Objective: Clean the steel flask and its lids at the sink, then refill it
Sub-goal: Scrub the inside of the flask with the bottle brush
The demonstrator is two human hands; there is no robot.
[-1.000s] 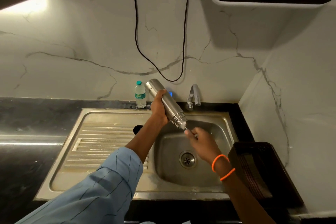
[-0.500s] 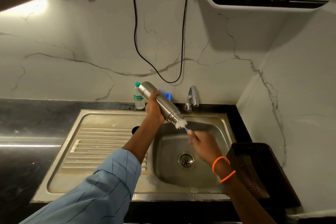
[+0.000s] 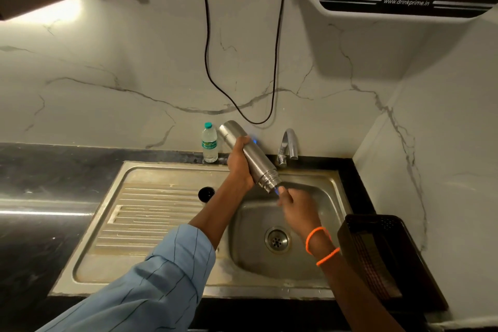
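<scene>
Left hand [image 3: 239, 162] fingers wrapped round steel flask [image 3: 249, 158], tilted mouth-down over sink [image 3: 327, 183]; right hand [image 3: 297, 203] fingers grip blue brush handle [image 3: 276, 191] at flask mouth.

— Where is the left hand [image 3: 239, 162]?
— Raised over the sink's [image 3: 167, 226] back rim, fingers wrapped round the steel flask [image 3: 249, 156], which tilts mouth-down to the right. The forearm is bare, with a blue sleeve pushed up to the elbow.
— And the right hand [image 3: 296, 203]?
— Lower, over the basin, its fingers curled round a blue handle [image 3: 276, 191] at the flask's mouth. Two orange bands circle the wrist.
</scene>
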